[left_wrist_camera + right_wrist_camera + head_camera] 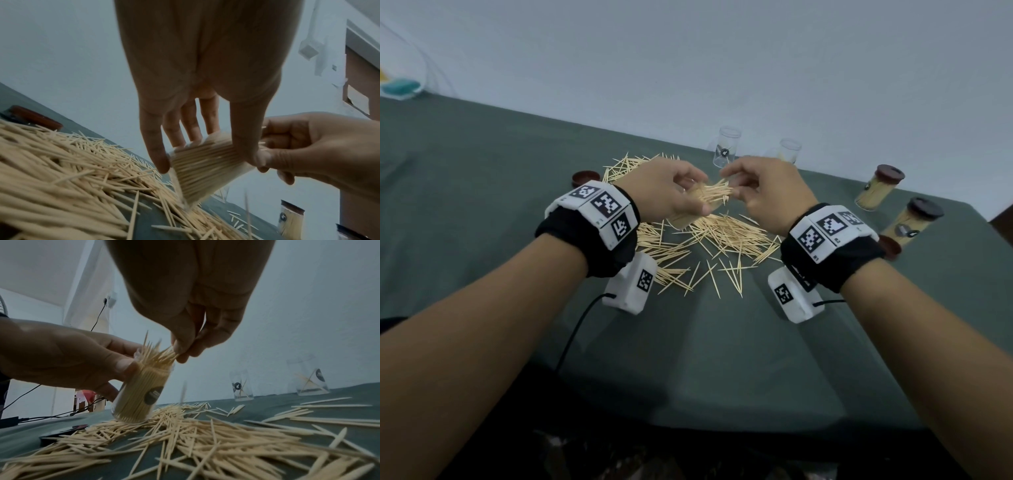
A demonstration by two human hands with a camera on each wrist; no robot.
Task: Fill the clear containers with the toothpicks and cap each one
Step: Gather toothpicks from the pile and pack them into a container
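My left hand [674,192] grips a clear container [139,392] packed with toothpicks, tilted with its base resting on the loose toothpick pile [709,240]. My right hand [753,192] pinches the tips of toothpicks [162,355] that stick out of the container's mouth. In the left wrist view the container [205,167] lies between my thumb and fingers. Two clear containers [726,147] [788,152] with only a few toothpicks stand at the back by the wall. Two filled, capped containers [876,192] [911,222] stand at the right.
A dark red cap [585,178] lies left of the pile; another [890,246] sits beside my right wrist. The table is covered in green cloth [482,178], with a white wall close behind. A black cable [575,335] runs from my left wrist unit.
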